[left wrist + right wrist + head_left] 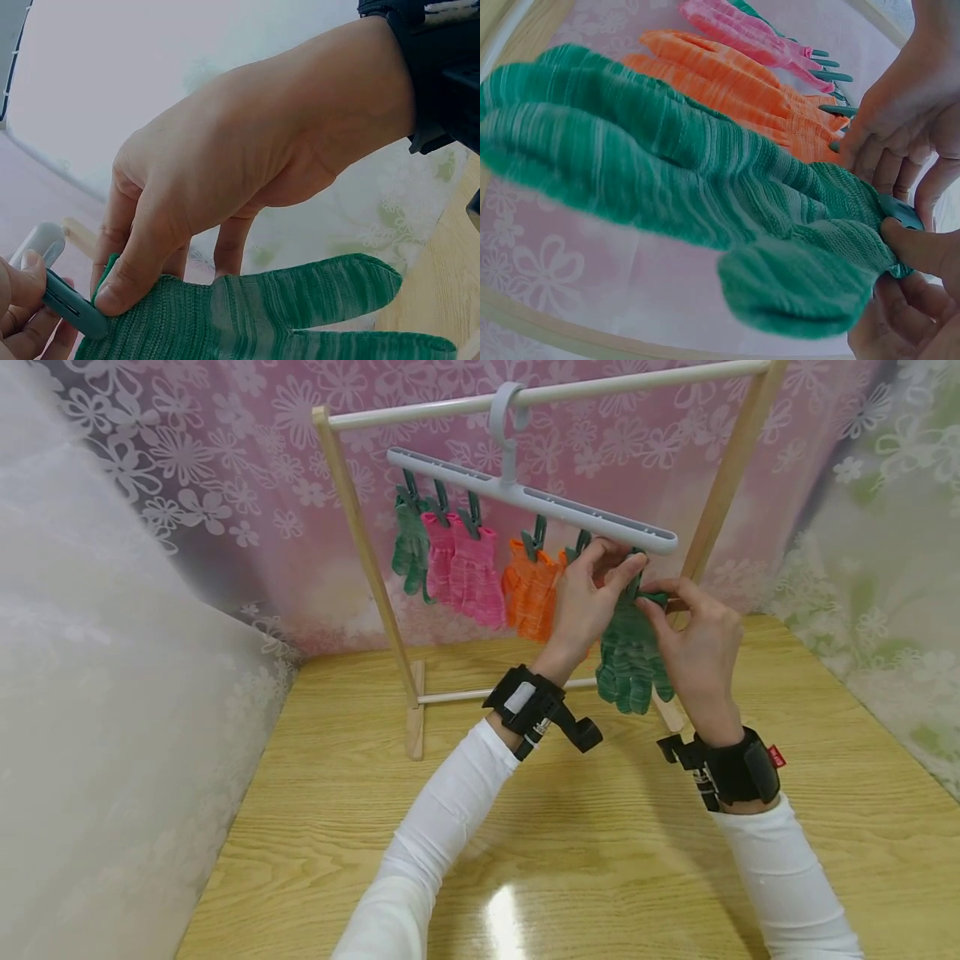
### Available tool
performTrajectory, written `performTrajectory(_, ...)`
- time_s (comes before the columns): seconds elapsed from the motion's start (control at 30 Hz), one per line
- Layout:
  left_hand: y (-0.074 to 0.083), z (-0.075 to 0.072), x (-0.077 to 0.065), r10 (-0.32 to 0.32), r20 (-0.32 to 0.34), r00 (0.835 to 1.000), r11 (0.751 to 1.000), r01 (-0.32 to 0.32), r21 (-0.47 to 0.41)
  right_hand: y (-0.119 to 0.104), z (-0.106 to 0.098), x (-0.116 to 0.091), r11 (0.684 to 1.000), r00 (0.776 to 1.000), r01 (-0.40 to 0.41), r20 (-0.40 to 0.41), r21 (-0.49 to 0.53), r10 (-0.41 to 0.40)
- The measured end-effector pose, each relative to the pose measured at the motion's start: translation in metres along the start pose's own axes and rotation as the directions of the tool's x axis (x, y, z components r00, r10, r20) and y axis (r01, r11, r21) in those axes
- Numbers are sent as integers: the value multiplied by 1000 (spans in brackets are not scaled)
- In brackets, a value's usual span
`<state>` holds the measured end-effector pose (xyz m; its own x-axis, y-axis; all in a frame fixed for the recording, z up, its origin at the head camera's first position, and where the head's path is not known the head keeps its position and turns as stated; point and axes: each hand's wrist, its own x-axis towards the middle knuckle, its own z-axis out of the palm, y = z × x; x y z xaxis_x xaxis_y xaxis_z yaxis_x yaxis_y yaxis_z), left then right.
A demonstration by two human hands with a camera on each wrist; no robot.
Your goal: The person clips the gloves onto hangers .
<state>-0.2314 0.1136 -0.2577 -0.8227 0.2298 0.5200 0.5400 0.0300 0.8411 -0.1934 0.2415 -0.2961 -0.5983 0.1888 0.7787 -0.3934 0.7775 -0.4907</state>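
Note:
Below the right end of a light grey clip hanger (465, 482), a green striped knit glove (630, 652) hangs with its fingers downward. My left hand (581, 606) pinches a dark green clothespin (75, 304) at the glove's cuff. With thumb and fingers, my right hand (705, 639) grips the cuff right beside the clothespin. Farther left along the hanger, orange gloves (532, 589), pink gloves (476, 577) and another green glove (411, 547) hang from similar clips. The left hand partly hides the orange gloves in the head view.
The hanger hooks over the white top bar (637, 387) of a wooden rack, slanting down toward the right. The rack's left post (367, 552) stands on a wood-grain table (585, 860). Flowered curtains (300, 468) hang behind and at both sides.

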Motion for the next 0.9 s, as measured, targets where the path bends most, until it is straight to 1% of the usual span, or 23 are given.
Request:
performTrajectory(0.13,18,-4,-8,-9,10,1000,1000,9,-24,0,2,2,999,999,-7,-39,38,9)
performTrajectory(0.2,26,-6,-11,-9,15,1000,999,9,-35,-1,3,2,994,998,-34,-50,101,40)
performTrajectory(0.3,30,-7,-13,1,18,1000,999,0,-51,0,4,1,974,994,-83,-49,212,95)
performTrajectory(0.4,31,-8,-14,9,17,1000,998,-8,-57,1,5,1,949,990,-117,-38,294,134)
performTrajectory(0.5,29,-7,-13,10,26,1000,998,-8,-61,3,5,1,940,989,-130,-31,316,148)
performTrajectory(0.57,28,-8,-13,6,45,999,998,-3,-68,3,5,1,934,988,-138,-26,330,155)
performTrajectory(0.7,25,-9,-13,3,101,995,996,6,-92,2,4,1,931,988,-139,-18,338,154)
performTrajectory(0.77,24,-10,-13,4,118,993,995,8,-102,2,3,0,932,989,-141,0,334,149)
performTrajectory(0.9,18,-10,-13,6,120,993,993,8,-117,6,3,-4,936,986,-165,76,312,148)
